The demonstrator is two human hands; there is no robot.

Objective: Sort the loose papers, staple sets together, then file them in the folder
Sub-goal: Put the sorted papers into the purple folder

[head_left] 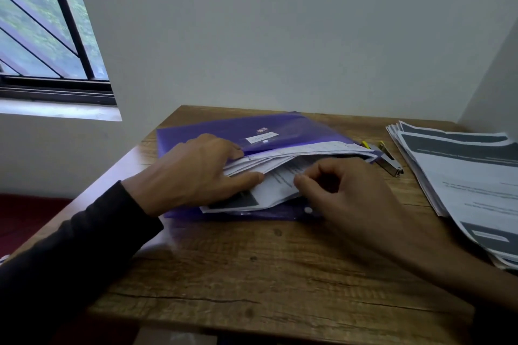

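Note:
A purple plastic folder (213,131) lies on the wooden table (252,274), its mouth facing me and held open. My left hand (193,173) grips the upper stack of papers (308,150) inside it, thumb under and fingers on top, lifting that stack and the folder's top cover. A white printed sheet set (273,186) with a dark header sticks partly out of the folder. My right hand (344,190) pinches this sheet's near edge between thumb and curled fingers. A stapler (388,161) with yellow parts lies just right of the folder.
A fanned pile of loose printed papers (471,185) covers the table's right side, reaching the wall corner. A window (47,28) with dark bars is at the left. The folder's white snap button (307,210) shows on its lower flap.

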